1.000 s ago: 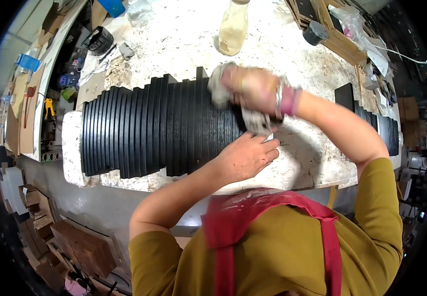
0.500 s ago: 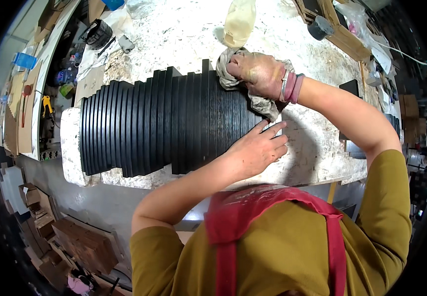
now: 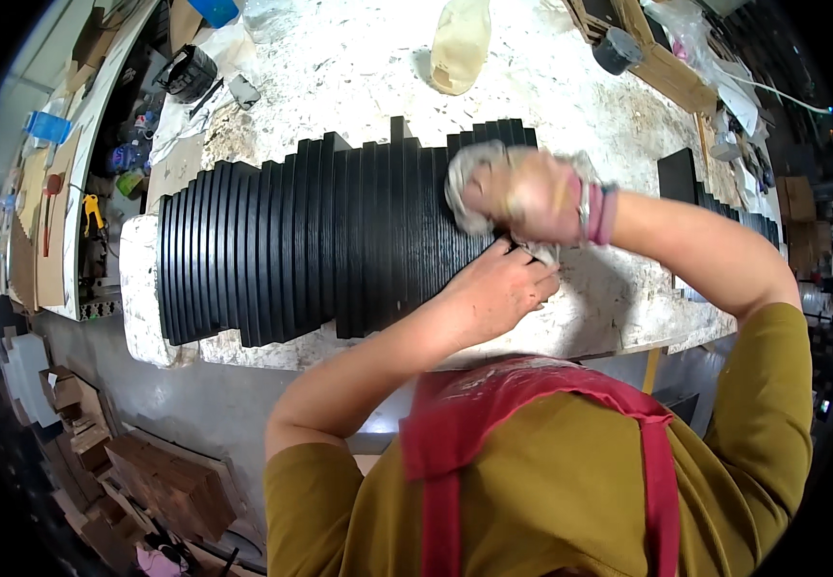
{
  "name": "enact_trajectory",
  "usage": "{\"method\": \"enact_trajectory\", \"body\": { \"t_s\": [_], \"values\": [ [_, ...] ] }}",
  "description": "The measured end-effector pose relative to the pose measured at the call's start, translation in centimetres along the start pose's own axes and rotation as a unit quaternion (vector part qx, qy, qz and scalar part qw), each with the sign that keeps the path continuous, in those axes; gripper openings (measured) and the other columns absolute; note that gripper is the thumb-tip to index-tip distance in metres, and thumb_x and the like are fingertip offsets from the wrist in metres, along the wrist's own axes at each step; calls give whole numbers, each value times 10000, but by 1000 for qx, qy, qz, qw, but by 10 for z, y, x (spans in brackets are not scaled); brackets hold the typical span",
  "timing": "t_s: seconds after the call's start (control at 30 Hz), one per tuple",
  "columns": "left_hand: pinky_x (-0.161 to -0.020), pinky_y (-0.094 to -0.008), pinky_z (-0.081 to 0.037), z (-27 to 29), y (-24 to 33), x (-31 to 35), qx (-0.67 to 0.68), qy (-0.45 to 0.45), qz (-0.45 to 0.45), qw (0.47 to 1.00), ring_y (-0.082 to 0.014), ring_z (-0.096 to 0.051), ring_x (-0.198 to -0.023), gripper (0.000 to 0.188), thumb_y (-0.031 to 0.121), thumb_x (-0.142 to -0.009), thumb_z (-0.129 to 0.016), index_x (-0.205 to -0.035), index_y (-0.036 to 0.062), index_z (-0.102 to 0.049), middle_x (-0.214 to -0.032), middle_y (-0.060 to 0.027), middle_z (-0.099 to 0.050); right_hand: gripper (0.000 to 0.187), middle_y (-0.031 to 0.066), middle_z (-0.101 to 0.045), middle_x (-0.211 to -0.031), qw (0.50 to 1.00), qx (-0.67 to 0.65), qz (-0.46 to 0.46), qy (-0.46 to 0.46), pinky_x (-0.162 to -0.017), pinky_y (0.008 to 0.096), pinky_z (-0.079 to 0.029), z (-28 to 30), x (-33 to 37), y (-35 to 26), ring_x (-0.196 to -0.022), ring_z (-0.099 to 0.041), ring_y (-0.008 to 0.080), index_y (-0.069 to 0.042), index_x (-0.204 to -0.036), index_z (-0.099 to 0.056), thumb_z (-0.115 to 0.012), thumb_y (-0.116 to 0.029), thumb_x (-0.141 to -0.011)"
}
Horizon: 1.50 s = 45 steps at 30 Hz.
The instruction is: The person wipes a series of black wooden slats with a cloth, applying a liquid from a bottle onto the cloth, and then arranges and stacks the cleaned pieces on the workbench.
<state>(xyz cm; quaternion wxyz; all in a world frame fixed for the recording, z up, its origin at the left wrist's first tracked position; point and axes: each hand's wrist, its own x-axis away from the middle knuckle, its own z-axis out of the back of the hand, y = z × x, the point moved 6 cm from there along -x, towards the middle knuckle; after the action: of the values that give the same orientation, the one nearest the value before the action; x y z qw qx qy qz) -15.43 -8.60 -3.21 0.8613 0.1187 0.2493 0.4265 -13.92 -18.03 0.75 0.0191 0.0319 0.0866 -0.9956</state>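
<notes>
Nearest me on the table side is the red apron [image 3: 532,377], close by the near edge of the white, stained table [image 3: 368,58]. Just beyond it the left hand [image 3: 505,290] lies at the right end of a row of black strips [image 3: 291,236], fingers partly curled; I can't tell whether they grip anything. The row spans the table's near side to the left, its ends uneven. Farther in, the right hand [image 3: 524,197], blurred, clutches a crumpled grey cloth [image 3: 465,197] against the strips. I'd worry that a hard sideways push could skew the loose-looking row, or the cloth snag a protruding end. At the far side a pale bottle [image 3: 462,48] stands well apart, though a wide swing might knock it.
</notes>
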Motion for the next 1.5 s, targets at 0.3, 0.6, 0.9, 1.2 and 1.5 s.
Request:
{"method": "enact_trajectory", "body": {
  "t_s": [0.3,0.6,0.9,1.2,1.5],
  "values": [
    [-985,-465,-396,-8,-5,0,80,-75,46,993,-254,-560,-1116,268,171,-788,-653,-1037,83,-609,-1138,-15,-541,128,77,-643,-805,997,71,-40,-20,-681,361,-551,-4,-2,-5,-802,-666,231,-135,-879,-635,-579,-86,-774],
    [-1094,-539,-293,-4,9,11,-92,-21,54,994,-291,-381,-1317,412,282,-883,-598,-1256,115,-549,-1363,-113,-456,319,110,-620,-995,979,-69,-125,144,-801,389,-523,42,24,30,-899,-631,308,-107,-1028,-623,-661,-41,-719],
    [-1102,-560,-256,-9,8,-1,-99,-91,63,989,-328,-309,-1380,359,280,-925,-525,-1257,142,-523,-1455,-113,-363,274,129,-614,-945,979,11,-160,125,-799,410,-512,9,-3,68,-915,-619,331,-63,-1013,-587,-579,-7,-744],
    [-947,-391,-484,79,-80,-72,9,63,92,994,-323,-593,-1088,277,145,-908,-563,-1154,21,-594,-1193,-171,-600,500,128,-638,-1179,721,-442,-404,348,-894,264,-478,17,155,126,-1004,-609,156,-7,-1345,-490,-585,-27,-855],
    [-834,-366,-507,24,-137,-90,-59,-43,74,995,-263,-606,-984,254,269,-960,-500,-1123,105,-604,-1071,-81,-593,214,109,-589,-948,937,8,-191,294,-695,405,-524,-14,94,9,-886,-603,295,-142,-959,-616,-629,-108,-749]
  ]
}}
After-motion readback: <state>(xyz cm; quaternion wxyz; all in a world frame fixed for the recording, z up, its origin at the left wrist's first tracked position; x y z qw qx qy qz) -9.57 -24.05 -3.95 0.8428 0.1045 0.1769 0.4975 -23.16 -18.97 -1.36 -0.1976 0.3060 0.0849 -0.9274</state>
